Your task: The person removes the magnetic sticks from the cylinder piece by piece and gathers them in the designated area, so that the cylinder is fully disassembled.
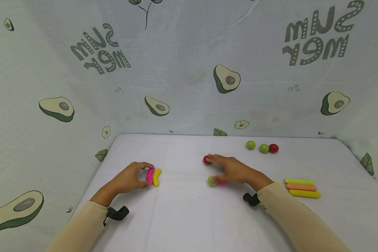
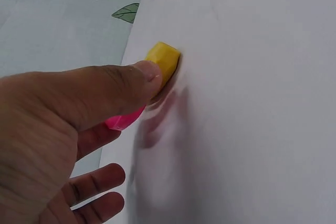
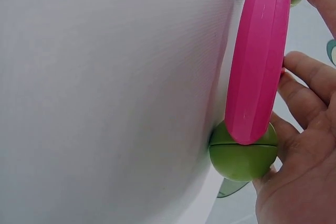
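Observation:
My left hand (image 1: pixel 129 177) pinches a pink toy banana (image 1: pixel 150 175) end to end between thumb and fingertips. Right beside it lies a yellow toy banana (image 1: pixel 156 177), and the left thumb overlaps its end in the left wrist view. Over the table's middle, my right hand (image 1: pixel 234 169) is spread, its fingertips at a red ball (image 1: pixel 206 160) and its thumb on a green ball (image 1: pixel 211 181). Partly under that hand is another pink banana-shaped piece (image 3: pixel 258 61); in the right wrist view it lies across the green ball and a second green ball (image 3: pixel 243 162).
Two green balls (image 1: pixel 250 145) and a red ball (image 1: pixel 273 148) stand at the back right. Green, orange and yellow sticks (image 1: pixel 303 193) lie side by side near the right forearm. A yellow piece (image 1: pixel 276 183) peeks out behind the right wrist. A patterned cloth hangs behind the white table.

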A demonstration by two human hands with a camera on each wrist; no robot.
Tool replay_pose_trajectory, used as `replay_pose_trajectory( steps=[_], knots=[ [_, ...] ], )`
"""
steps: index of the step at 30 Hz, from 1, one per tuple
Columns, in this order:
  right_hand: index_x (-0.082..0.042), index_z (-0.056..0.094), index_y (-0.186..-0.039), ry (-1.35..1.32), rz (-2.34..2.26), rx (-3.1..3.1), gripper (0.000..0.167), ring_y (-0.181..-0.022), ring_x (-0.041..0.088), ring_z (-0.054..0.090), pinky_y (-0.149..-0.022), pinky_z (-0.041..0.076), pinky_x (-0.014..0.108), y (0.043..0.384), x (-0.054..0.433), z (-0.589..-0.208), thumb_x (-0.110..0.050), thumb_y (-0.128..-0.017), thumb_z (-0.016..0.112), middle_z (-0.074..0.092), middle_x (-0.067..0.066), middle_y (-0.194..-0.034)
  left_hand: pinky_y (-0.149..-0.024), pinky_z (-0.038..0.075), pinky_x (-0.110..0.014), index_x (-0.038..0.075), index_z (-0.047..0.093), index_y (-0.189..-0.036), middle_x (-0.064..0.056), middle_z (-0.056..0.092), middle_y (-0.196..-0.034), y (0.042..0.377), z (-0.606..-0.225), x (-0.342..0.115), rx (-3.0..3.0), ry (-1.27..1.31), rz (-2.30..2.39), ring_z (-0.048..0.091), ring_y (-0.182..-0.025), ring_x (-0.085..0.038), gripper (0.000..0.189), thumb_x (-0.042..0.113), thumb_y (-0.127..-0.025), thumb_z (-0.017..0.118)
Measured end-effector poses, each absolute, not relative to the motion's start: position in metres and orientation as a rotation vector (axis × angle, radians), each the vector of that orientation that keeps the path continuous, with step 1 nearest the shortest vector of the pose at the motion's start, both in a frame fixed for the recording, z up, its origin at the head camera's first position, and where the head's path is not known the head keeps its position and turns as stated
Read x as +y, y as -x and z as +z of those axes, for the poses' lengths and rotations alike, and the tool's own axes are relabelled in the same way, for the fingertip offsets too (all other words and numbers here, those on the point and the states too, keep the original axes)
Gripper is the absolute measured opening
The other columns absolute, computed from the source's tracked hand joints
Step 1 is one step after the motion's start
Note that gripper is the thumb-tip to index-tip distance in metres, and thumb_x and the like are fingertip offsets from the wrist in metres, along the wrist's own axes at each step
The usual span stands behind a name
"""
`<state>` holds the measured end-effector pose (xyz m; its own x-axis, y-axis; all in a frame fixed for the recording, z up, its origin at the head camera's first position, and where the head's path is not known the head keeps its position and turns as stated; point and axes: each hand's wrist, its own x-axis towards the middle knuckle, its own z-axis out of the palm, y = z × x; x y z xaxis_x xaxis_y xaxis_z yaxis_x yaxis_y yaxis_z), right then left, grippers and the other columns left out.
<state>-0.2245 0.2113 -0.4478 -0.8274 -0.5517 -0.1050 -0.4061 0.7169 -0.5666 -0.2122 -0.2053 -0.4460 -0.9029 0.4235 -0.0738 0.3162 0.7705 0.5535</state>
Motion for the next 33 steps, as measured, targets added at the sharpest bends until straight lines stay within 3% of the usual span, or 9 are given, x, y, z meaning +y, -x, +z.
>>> replay_pose_trajectory(
  steps=[19, 27, 33],
  knots=[
    [-0.017, 0.047, -0.155, 0.749, -0.806, 2.67, 0.086, -0.151, 0.029, 0.028, -0.119, 0.026, 0.055, 0.224, 0.206, -0.447, -0.041, -0.082, 0.086, 0.036, 0.003, -0.163, -0.101, 0.047, -0.06, 0.018, 0.057, -0.145, -0.012, 0.055, -0.141, 0.212, -0.454, -0.205, 2.78, -0.524, 0.708, 0.043, -0.136, -0.038, 0.076, 0.021, -0.077, 0.091],
    [-0.011, 0.046, -0.155, 0.735, -0.789, 2.713, 0.09, -0.151, 0.034, 0.028, -0.118, 0.026, 0.056, 0.22, 0.203, -0.448, -0.045, -0.081, 0.085, 0.037, 0.009, -0.162, -0.112, 0.036, -0.06, 0.014, 0.05, -0.15, -0.009, 0.053, -0.147, 0.206, -0.441, -0.189, 2.829, -0.703, 0.717, 0.037, -0.139, -0.035, 0.087, 0.024, -0.076, 0.093],
    [-0.009, 0.054, -0.149, 0.717, -0.749, 2.733, 0.073, -0.152, 0.04, 0.022, -0.116, 0.022, 0.066, 0.213, 0.214, -0.443, -0.035, -0.086, 0.083, 0.036, 0.016, -0.162, -0.115, 0.027, -0.056, 0.014, 0.051, -0.149, -0.003, 0.052, -0.148, 0.199, -0.433, -0.16, 2.769, -0.916, 0.736, 0.037, -0.139, -0.031, 0.077, 0.028, -0.083, 0.087]
  ],
)
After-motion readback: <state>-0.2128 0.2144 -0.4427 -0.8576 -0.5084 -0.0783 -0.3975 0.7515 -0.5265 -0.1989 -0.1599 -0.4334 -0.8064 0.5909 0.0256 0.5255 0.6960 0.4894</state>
